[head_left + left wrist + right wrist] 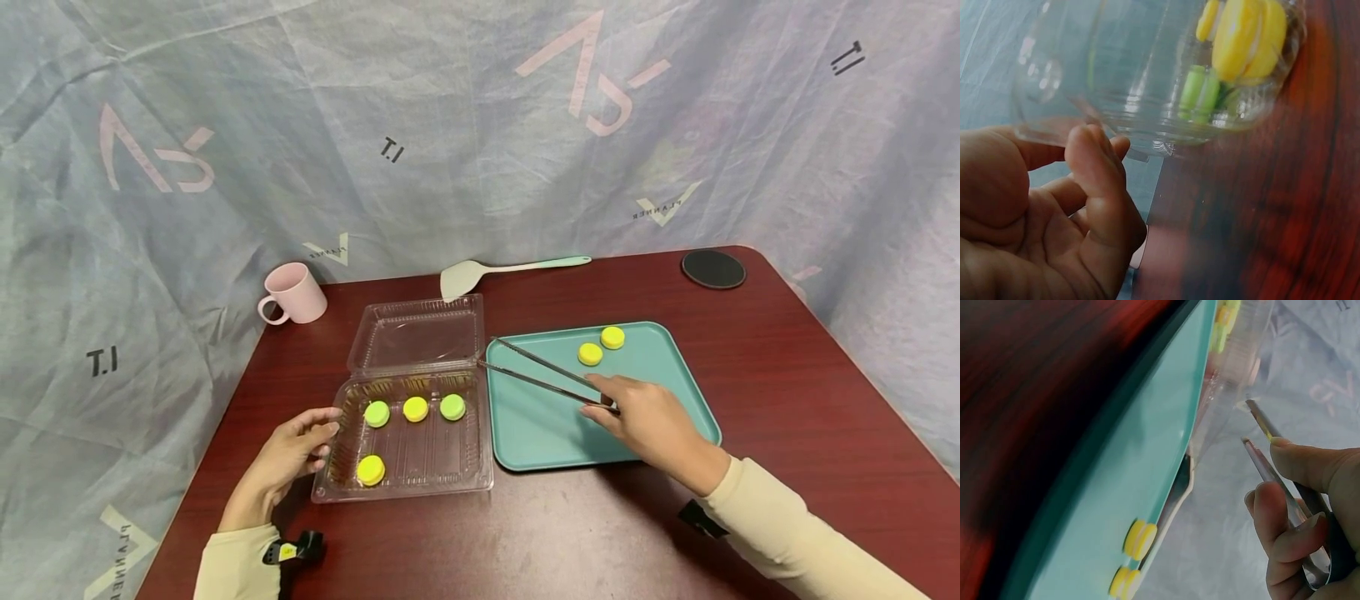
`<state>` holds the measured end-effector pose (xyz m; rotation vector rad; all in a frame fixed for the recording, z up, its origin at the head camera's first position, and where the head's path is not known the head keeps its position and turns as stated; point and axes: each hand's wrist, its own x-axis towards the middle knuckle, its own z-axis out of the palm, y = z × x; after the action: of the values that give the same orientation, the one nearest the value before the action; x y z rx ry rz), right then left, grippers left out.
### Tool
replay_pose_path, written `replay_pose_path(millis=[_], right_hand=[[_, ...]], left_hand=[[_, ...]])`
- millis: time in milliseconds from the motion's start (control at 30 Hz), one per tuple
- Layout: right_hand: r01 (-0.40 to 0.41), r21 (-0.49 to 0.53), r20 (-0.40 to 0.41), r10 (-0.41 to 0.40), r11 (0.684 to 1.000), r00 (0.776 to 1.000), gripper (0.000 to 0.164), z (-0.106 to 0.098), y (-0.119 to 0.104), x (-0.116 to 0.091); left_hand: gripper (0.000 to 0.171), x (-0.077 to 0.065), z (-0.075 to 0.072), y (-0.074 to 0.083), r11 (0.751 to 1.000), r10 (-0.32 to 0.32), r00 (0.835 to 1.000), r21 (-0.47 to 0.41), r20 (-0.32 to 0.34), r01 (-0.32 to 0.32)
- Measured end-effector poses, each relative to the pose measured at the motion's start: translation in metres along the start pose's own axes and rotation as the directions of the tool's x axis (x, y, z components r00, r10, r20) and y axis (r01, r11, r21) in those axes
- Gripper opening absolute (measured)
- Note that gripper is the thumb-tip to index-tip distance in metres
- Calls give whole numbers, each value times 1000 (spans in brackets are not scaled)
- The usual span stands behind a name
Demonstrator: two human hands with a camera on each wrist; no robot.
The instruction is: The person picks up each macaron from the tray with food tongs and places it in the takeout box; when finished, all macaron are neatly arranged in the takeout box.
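Right hand (647, 422) grips tongs (540, 383), tips apart | tongs' long axis: leftward, toward box (435, 457) | two yellow macarons (590, 355): on tray (540, 435), just beyond right hand, the nearer one | left hand (287, 450) pinching box edge

Printed cloth (457, 108) around a table (558, 529) shows a makeshift booth.
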<state>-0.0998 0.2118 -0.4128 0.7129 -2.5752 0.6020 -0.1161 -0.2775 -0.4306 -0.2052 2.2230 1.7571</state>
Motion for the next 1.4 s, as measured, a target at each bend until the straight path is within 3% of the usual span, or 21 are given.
replay_pose_path(millis=[233,533,967,1400], right_hand=[[-5,-32,-34,4,999,999,46,-5,10,-8],[-101,-47,-21,100,994,995,46,-13,22,-21],[-141,-54,-54,138,989,989,41,-20,51,-38],[-169,-112,-90,159,979,983,48,-25,71,-57]], left_hand=[[41,0,0,1,1000,4,1000,1,-7,-4],[42,0,1,0,1000,0,1000,1,0,0],[41,0,-1,2,1000,4,1000,8,8,-4],[40,1,0,2,1000,7,1000,-2,-1,-7]])
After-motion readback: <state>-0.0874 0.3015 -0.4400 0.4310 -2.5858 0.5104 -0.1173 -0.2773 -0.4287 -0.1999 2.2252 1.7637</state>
